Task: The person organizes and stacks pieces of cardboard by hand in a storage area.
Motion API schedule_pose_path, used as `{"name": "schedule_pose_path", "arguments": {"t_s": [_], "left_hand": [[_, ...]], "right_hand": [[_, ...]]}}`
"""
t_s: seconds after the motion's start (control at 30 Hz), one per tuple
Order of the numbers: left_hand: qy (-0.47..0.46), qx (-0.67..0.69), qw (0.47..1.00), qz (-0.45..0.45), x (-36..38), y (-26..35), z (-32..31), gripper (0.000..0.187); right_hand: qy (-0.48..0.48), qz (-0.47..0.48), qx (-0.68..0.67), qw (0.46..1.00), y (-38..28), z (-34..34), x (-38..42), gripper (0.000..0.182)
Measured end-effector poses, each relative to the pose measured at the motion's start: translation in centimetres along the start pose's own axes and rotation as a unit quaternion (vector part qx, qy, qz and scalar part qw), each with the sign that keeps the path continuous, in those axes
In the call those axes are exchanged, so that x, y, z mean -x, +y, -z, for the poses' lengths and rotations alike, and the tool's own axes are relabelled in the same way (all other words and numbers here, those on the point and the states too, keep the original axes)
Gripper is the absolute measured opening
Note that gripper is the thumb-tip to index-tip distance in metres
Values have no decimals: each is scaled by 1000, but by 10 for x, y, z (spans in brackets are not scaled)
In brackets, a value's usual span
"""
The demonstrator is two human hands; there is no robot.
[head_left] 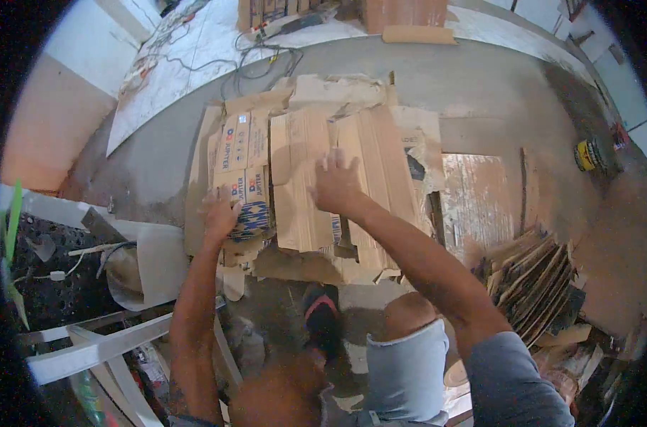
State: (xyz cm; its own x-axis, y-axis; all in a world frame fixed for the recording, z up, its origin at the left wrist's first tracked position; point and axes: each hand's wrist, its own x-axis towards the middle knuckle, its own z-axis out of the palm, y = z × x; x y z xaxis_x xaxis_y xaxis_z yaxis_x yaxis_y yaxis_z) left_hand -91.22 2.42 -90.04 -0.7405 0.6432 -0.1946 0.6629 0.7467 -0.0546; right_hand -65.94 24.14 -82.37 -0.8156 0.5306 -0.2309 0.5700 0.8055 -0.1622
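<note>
Stacks of brown flattened cardboard (298,153) lie on the floor in front of me. At the left of the pile is a cardboard box panel (242,146) printed "JUPITER", with a blue pattern at its near end. My left hand (222,212) rests on this panel's left side, its fingers and thumb apart. Over the middle stack is my right hand (336,186), fingers spread and touching or just above the cardboard. A further folded cardboard stack (384,171) lies to its right. Torn cardboard sheets (338,91) stick out beneath and behind the stacks.
A bundle of worn cardboard pieces (533,288) stands at the right, near a whitish board (476,203). A yellow-labelled bucket (589,155) sits farther right. Cables (263,57) and a power tool (309,21) lie at the back. A metal frame (99,352) is at lower left.
</note>
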Motion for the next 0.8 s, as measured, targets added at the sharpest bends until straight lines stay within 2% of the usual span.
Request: {"name": "schedule_pose_path", "arguments": {"t_s": [0.13,0.2,0.27,0.33,0.37,0.47,0.57,0.67,0.73,0.8], "left_hand": [[-5,31,999,23,28,25,58,70],[-22,66,998,-7,38,40,75,69],[-38,111,991,-66,36,49,83,68],[-28,129,980,-151,66,82,128,67],[-26,138,972,-190,89,101,155,67],[-75,133,947,-282,158,155,243,65],[-88,78,930,-349,222,193,296,61],[-98,2,897,-432,270,219,320,60],[-124,25,880,-458,294,233,331,59],[-147,47,866,-476,305,247,322,58]], "right_hand": [[27,-140,-62,988,80,11,58,75],[51,-304,-160,938,105,-2,93,67],[-7,-305,-209,929,119,-12,129,40],[-25,-78,-105,991,153,-84,125,36],[-34,39,-48,998,163,-121,119,34],[176,41,-65,981,156,-181,129,21],[346,99,-275,892,135,-180,141,16],[163,-5,-233,959,137,-220,108,21],[129,0,-303,944,135,-170,131,26],[81,-38,-292,952,136,-96,166,38]]}}
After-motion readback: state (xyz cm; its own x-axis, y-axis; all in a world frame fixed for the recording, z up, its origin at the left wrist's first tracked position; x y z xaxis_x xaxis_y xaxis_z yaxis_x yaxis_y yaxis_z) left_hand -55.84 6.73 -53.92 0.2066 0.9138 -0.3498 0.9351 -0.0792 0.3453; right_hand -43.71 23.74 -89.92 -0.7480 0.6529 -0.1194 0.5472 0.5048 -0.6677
